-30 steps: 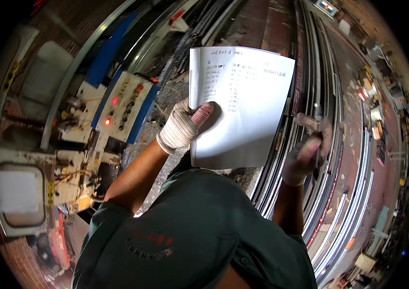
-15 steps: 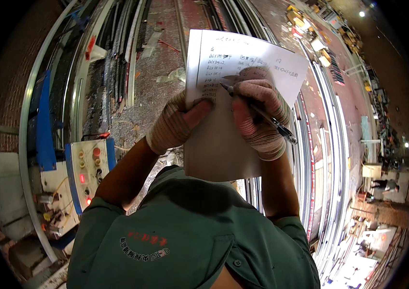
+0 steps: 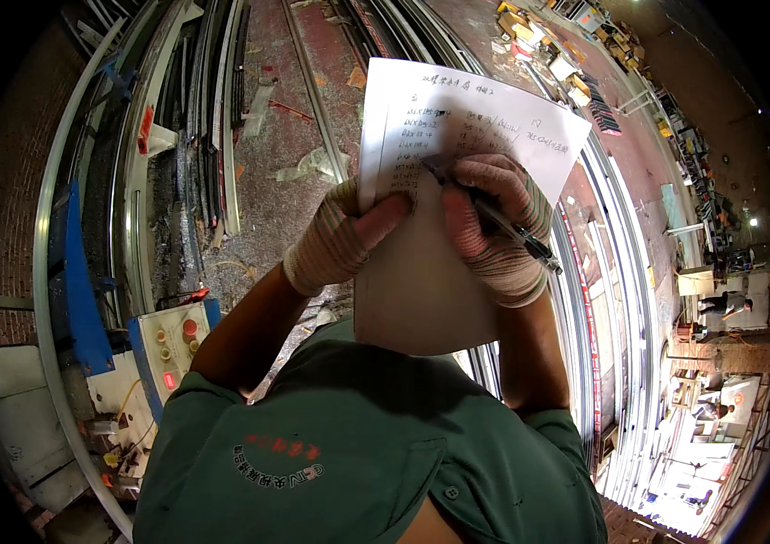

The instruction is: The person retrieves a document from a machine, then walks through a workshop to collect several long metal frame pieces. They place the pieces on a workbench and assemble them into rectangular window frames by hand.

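Observation:
A white sheet of paper (image 3: 430, 281) with handwritten lines on its upper part is held up before my chest. My left hand (image 3: 344, 231), in a striped knit glove with bare-looking pinkish fingertips, grips the paper's left edge, the thumb lying on top. My right hand (image 3: 498, 227), gloved alike, is closed around a dark pen (image 3: 523, 238). The pen's tip touches or hovers just over the writing near the sheet's middle; I cannot tell which. Fingers of both hands behind the paper are hidden.
A control box (image 3: 167, 344) with red and yellow buttons stands left of my arm. Long metal profiles (image 3: 231, 118) lie at the far left, and more bright profiles (image 3: 616, 299) run along the right. Yellow boxes (image 3: 514, 23) sit far right. A person (image 3: 723, 305) stands at the right edge.
The view has shifted slightly, so the paper and both hands sit a little further right and lower. Both grips stay the same, and the pen tip remains near the written lines.

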The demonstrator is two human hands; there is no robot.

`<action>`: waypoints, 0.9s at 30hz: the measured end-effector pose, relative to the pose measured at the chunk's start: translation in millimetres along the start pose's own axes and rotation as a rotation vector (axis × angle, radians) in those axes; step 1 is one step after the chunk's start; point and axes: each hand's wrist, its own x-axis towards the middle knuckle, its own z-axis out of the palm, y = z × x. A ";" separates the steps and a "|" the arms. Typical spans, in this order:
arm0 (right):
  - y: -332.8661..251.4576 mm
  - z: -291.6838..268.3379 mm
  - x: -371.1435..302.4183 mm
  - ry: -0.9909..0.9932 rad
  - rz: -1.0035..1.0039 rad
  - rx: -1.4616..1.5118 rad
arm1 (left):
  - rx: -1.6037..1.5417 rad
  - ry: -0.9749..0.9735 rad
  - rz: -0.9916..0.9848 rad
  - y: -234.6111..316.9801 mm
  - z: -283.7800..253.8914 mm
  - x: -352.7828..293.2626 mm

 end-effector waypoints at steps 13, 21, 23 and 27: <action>12.2 23.9 4.2 0.235 0.182 0.373 | 0.265 0.101 0.086 -4.0 -55.6 7.4; 136.2 -8.1 -102.0 0.440 0.639 0.133 | 0.184 0.467 0.090 -20.8 -143.3 5.4; 142.0 -2.3 -137.9 0.372 1.035 0.140 | 0.092 0.649 0.042 -34.0 -167.7 13.5; 179.9 24.7 -216.4 0.332 1.331 0.256 | 0.221 0.664 -0.130 -37.1 -173.4 56.4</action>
